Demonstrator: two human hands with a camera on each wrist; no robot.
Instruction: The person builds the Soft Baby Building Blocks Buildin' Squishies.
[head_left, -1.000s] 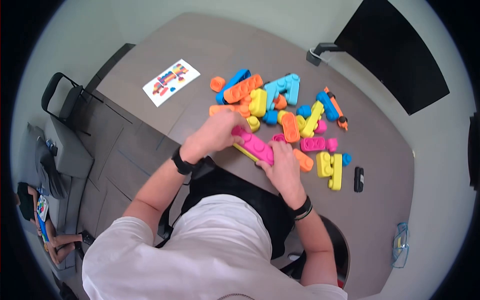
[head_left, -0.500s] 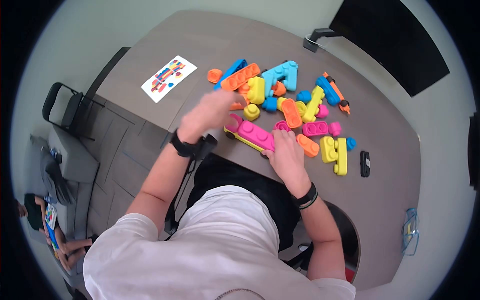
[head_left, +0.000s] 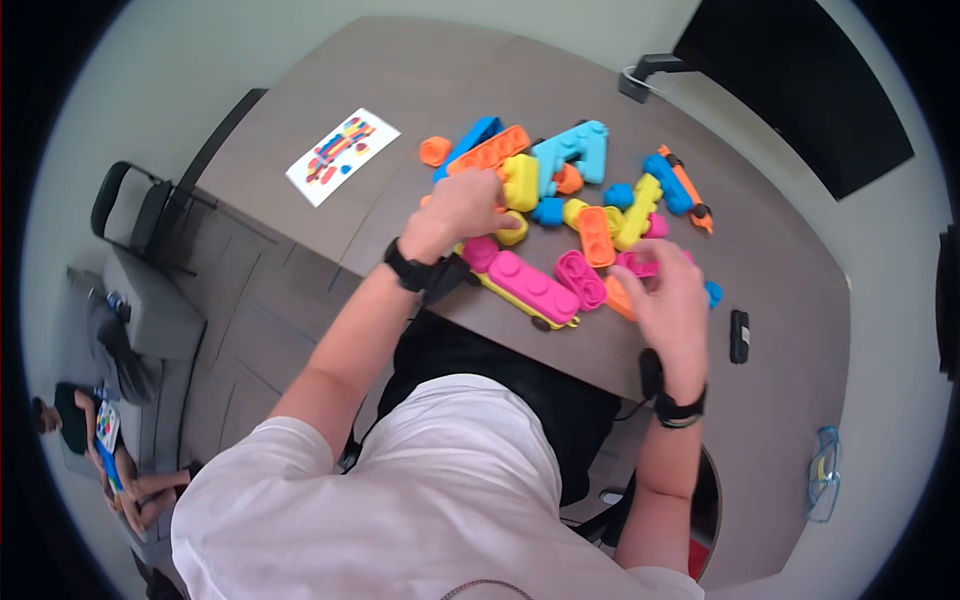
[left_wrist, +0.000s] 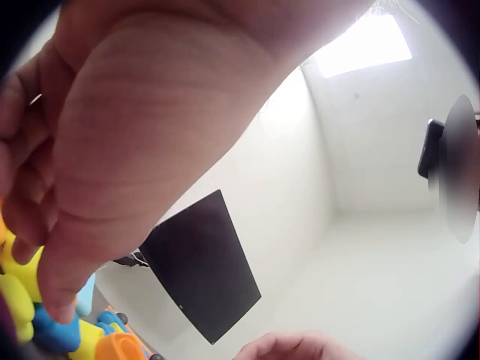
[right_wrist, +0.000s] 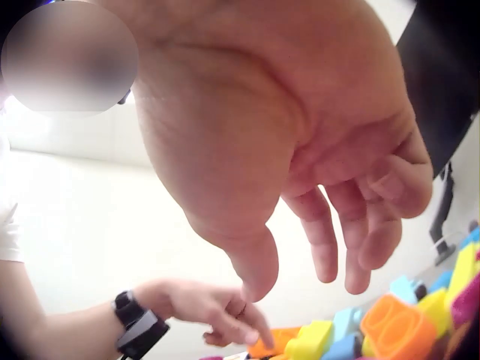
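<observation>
In the head view, a long pink block [head_left: 530,285] lies on a yellow base with dark wheels near the table's front edge, a round pink piece [head_left: 481,253] at its left end. Neither hand touches the long block. The left hand [head_left: 458,213] hovers at a yellow round block [head_left: 513,229] and the orange blocks, fingers loosely bent; whether it touches them is unclear. Above an orange block [head_left: 620,297] and a pink one [head_left: 637,264] is the right hand [head_left: 675,310], its fingers apart and relaxed. The right wrist view shows this hand [right_wrist: 300,127] holding nothing.
Several blocks lie behind the hands, among them a light blue one [head_left: 592,150]. A picture card [head_left: 343,157] is at the left, a small black object [head_left: 739,336] at the right. A monitor [head_left: 795,90] stands behind; a person sits on a sofa [head_left: 165,345].
Both hands have let go of the long pink block. The left has moved over the blocks behind it, the right away to the right. The pink hollow block beside it now shows fully.
</observation>
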